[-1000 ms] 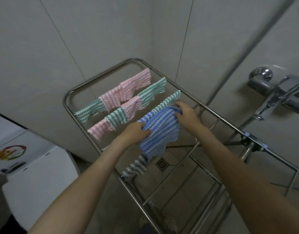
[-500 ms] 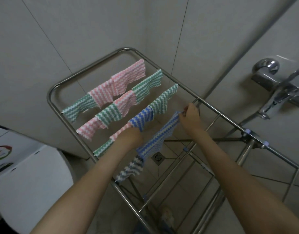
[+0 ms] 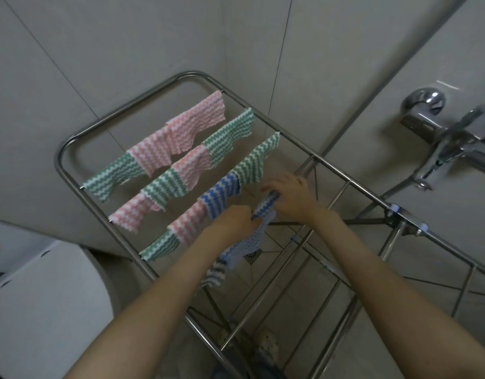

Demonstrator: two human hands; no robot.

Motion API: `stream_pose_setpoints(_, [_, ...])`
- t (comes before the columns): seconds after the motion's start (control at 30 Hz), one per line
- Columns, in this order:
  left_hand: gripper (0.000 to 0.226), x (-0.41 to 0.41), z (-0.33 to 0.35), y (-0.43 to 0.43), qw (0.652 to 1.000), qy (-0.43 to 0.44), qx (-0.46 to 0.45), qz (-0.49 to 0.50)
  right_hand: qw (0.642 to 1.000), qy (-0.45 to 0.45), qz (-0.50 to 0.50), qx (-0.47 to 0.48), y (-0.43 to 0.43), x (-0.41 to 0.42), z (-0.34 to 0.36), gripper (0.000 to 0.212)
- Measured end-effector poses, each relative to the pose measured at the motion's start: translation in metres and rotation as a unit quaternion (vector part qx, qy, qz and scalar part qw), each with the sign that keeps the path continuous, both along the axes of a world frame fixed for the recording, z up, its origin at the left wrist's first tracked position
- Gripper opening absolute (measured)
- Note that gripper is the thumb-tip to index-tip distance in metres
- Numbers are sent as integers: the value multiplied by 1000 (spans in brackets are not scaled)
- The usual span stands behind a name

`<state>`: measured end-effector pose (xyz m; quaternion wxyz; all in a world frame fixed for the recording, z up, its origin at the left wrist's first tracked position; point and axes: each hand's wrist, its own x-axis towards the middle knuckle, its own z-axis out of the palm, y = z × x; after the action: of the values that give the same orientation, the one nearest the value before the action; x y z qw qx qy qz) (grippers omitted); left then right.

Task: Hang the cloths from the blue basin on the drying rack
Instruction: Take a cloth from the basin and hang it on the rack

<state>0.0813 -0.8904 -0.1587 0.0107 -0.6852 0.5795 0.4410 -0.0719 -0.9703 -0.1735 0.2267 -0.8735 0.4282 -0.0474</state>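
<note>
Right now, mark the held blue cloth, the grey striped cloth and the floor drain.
blue cloth [image 3: 245,246]: head view, hanging lower half.
grey striped cloth [image 3: 216,272]: head view, striped middle.
floor drain [image 3: 253,254]: head view, visible grate.

- This is a home bathroom or wash room, going by its fittings.
- Large pale wall tiles [image 3: 126,50] with thin grout lines meet in a corner.
- A chrome mixer tap [image 3: 449,138] is fixed to the right-hand wall.
- A floor drain [image 3: 253,254] sits in the tiled floor.
- A steel drying rack [image 3: 132,102] carries striped cloths [image 3: 164,149], and a white appliance [image 3: 44,310] stands at the left.
</note>
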Motion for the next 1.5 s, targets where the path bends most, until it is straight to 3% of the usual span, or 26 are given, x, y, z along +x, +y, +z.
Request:
stream_pose_setpoints(0.07, [40, -2, 1, 2, 1000, -4, 8, 0, 991, 101, 85, -12, 7, 0, -3, 37])
stream_pose_setpoints(0.2, [40, -3, 0, 4, 1000, -16, 14, 1, 982, 149, 91, -79, 12, 2, -6, 29])
stream_pose_setpoints(0.33, [36, 1, 16, 7, 999, -37, -2, 11, 983, 133, 85, -88, 17, 4, -1, 34])
stream_pose_setpoints(0.43, [34, 7, 30, 13, 999, -12, -50, -2, 983, 146, 97, -50, 25, 5, 15, 52])
stream_pose_setpoints(0.6, [35, 13, 40, 29, 996, -64, -60, -30, 986, 119, 118, -11, 48, 11, 41, 64])
stream_pose_setpoints(0.7, [30, 21, 45, 43, 995, -82, -60, 11, 987, 110, 121, -1, 62, 16, 53, 70])
stream_pose_setpoints(0.87, [51, 38, 60, 87, 986, -120, -93, 68, 986, 86, 145, -13, 88, 33, 68, 70])
stream_pose_setpoints(1.0, [47, 55, 80, 147, 973, -149, -110, 134, 978, 58, 200, 1, 121, 65, 75, 70])
stream_pose_setpoints(1.2, [49, 61, 109, 264, 930, -196, -92, 296, 946, 14, 325, -4, 200, 110, 98, 68])
stream_pose_setpoints(1.5, [48, 34, 139, 477, 816, -223, -59, 531, 838, -28, 545, 11, 361, 173, 129, 57])
